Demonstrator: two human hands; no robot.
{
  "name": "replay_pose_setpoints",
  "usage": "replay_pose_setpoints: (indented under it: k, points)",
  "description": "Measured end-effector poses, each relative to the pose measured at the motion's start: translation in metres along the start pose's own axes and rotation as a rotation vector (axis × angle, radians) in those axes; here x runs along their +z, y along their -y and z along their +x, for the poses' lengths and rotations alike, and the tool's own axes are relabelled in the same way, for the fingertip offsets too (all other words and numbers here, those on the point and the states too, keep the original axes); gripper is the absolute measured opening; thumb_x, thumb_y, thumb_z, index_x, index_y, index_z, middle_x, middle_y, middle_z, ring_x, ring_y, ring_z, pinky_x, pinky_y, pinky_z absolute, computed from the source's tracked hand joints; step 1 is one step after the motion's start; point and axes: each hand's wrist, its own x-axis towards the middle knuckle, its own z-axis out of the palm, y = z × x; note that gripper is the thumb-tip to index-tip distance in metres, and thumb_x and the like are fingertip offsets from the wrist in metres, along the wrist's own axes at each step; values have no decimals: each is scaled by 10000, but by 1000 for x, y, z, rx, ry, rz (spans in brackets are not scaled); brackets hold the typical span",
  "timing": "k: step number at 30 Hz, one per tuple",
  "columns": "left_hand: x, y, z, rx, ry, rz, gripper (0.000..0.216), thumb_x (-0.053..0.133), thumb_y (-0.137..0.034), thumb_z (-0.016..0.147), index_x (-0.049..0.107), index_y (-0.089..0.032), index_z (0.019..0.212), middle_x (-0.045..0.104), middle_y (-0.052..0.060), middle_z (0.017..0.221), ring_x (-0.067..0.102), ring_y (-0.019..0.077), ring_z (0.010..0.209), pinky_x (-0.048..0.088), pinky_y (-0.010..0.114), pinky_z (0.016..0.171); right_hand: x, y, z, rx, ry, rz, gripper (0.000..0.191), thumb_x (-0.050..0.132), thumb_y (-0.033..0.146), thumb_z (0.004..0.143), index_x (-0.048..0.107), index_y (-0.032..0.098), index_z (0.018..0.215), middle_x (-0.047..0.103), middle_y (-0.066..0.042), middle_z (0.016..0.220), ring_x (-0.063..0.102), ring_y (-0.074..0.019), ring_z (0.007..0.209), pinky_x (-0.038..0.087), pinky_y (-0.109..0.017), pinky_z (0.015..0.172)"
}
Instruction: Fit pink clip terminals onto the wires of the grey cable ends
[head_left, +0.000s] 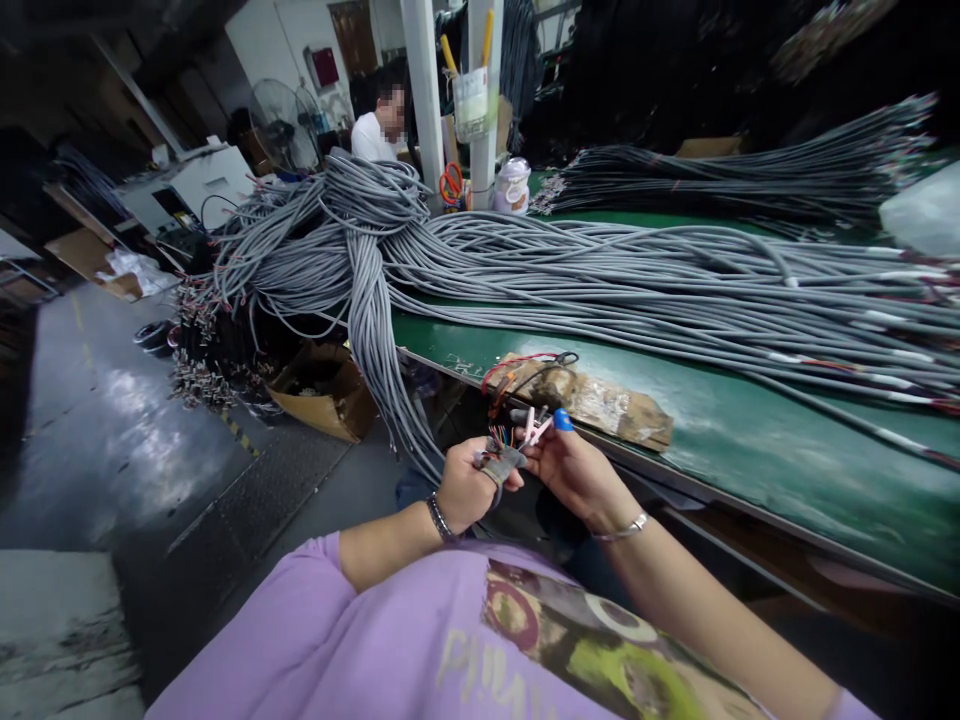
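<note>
My left hand (465, 488) is closed around the end of a grey cable, and thin coloured wires (500, 436) fan out above its fingers. A grey wrapped piece (501, 464) lies along the thumb side; whether it is tape or cable sheath I cannot make out. Close beside it, my right hand (576, 472) pinches a small tool with pink handles (535, 430), partly hidden by the fingers. A blue cover (562, 420) sits on the right thumb. Both hands are just off the near edge of the green table (720, 440).
Long grey cables (585, 265) spread across the table, and one bundle hangs over its edge. A wooden block (607, 400) with red and black leads lies at the near edge. A cardboard box (322, 390) stands below. Further back are a white tub (512, 185) and a person (375, 130).
</note>
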Motion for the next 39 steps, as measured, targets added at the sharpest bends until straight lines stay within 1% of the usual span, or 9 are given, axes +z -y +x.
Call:
replay_pose_setpoints:
  k: [5,10,18,23,28,31,33,37,39]
  points:
    - [2,-2,1,62,11,98,143,650,-279,699,634,-137,684,668,46,638,586,116,549,486,232,552,-2,-7,8,-37,75,49,412,619,599,780,657,210,908,703,-60,823,654,-214,760,542,-374,675]
    - [3,6,2,37,-7,124,121,627,-252,702,618,-140,659,642,35,577,583,119,540,482,230,549,0,-9,12,-71,39,71,391,669,594,736,654,224,862,700,-42,763,654,-223,749,540,-365,653]
    - [4,7,-1,-52,0,97,165,653,-298,699,609,-143,665,626,27,562,575,123,525,479,245,557,10,-8,3,-78,-38,36,442,618,673,722,627,232,745,688,-33,753,617,-196,668,505,-324,588]
    - [1,8,-7,-91,-3,21,255,654,-382,736,626,-129,722,625,26,563,567,119,506,471,244,536,2,-9,-1,-8,-38,127,458,553,681,771,665,239,806,687,-26,753,610,-159,643,508,-277,587]
    - [-2,17,-8,-137,-41,-59,327,681,-440,719,620,-119,700,621,29,551,551,112,483,442,236,517,-6,-11,-7,45,-35,188,408,582,633,786,674,238,823,675,2,728,596,-115,607,507,-229,578]
    - [-1,19,-5,-181,-61,-126,351,724,-444,670,625,-109,708,614,31,555,547,111,500,421,230,520,-11,-13,-11,37,-10,141,391,606,623,774,674,242,828,675,4,746,598,-113,619,510,-232,583]
    - [0,20,-2,-196,-48,-166,365,748,-421,638,656,-106,796,638,39,633,554,107,552,385,209,507,-15,-13,-14,24,-20,86,365,636,602,761,676,242,810,679,-4,760,610,-125,646,515,-243,590]
    - [-1,23,-1,-206,-46,-169,384,736,-333,629,685,-129,950,645,39,761,530,94,635,263,178,452,-22,-14,-23,-56,-151,-72,264,751,474,701,693,231,785,684,-20,763,598,-135,636,507,-250,571]
    - [-1,27,-2,-228,-58,-132,340,701,-292,659,686,-134,960,643,39,778,522,92,650,276,178,467,-22,-15,-31,-129,-212,-191,236,782,413,681,707,224,800,680,-22,765,572,-130,615,495,-248,565]
